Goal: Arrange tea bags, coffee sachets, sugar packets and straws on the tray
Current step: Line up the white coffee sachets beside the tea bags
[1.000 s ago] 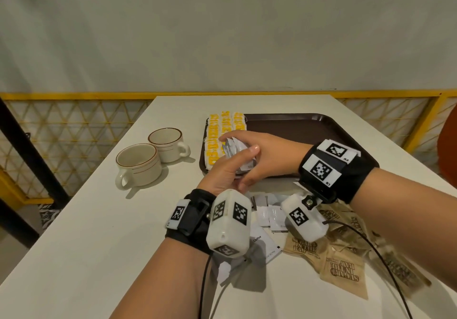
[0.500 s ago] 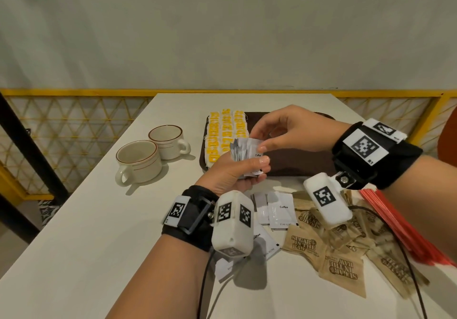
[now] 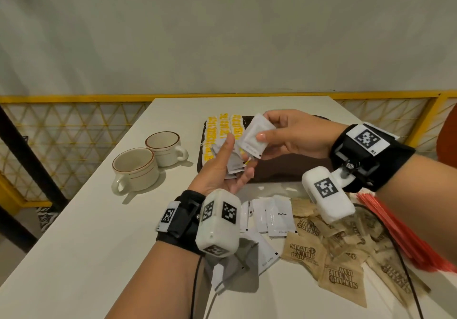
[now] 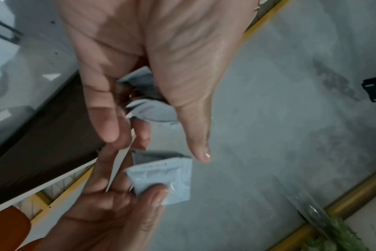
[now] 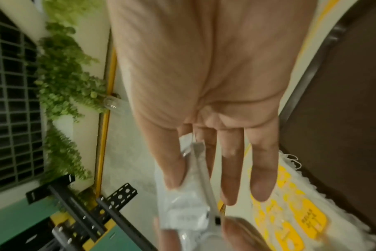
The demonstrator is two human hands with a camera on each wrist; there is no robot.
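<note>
My left hand (image 3: 228, 164) holds a small stack of white coffee sachets (image 3: 233, 161) in its palm, thumb raised beside them. My right hand (image 3: 274, 134) pinches one white coffee sachet (image 3: 257, 134) between thumb and fingers, lifted just above the stack; this same sachet (image 4: 161, 178) (image 5: 182, 208) appears in both wrist views. Both hands hover over the near left part of the brown tray (image 3: 284, 170). Yellow-labelled tea bags (image 3: 222, 130) lie in rows at the tray's left end. More coffee sachets (image 3: 277, 216), brown sugar packets (image 3: 338, 266) and red straws (image 3: 405, 229) lie on the table.
Two cream cups (image 3: 148, 163) stand left of the tray on the white table (image 3: 74, 232). A yellow railing (image 3: 74, 98) runs behind the table. Cables from the wrist cameras hang over the near packets.
My right hand has lifted off the stack in my left hand and drawn one white sachet up and away from it. The left hand tilted its palm up a little.
</note>
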